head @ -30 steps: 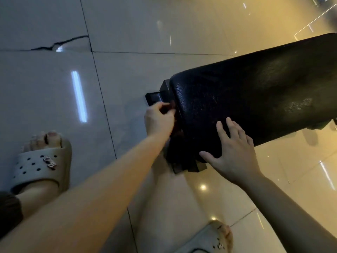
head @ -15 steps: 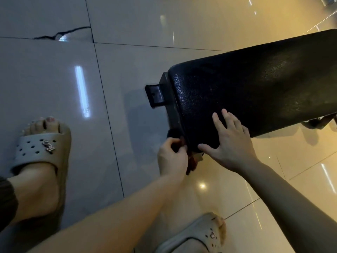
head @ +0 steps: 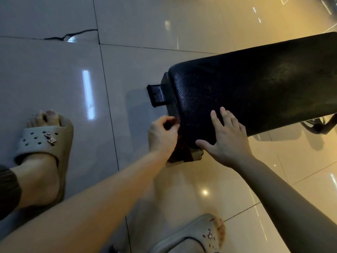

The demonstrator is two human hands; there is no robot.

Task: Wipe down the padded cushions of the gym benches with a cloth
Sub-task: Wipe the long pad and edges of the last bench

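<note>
Cloth (head: 182, 150), dark red, limp and likely light, is bunched against the cushion (head: 255, 92) end, pinched in the left hand (head: 162, 136) grip; right hand (head: 228, 139) lies flat on top, grip wide; best held wadded.

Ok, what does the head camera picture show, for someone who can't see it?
A person's left hand holds a dark red cloth against the end of a black bench cushion; the right hand rests flat on top. Sandalled feet stand on shiny tiles.
</note>
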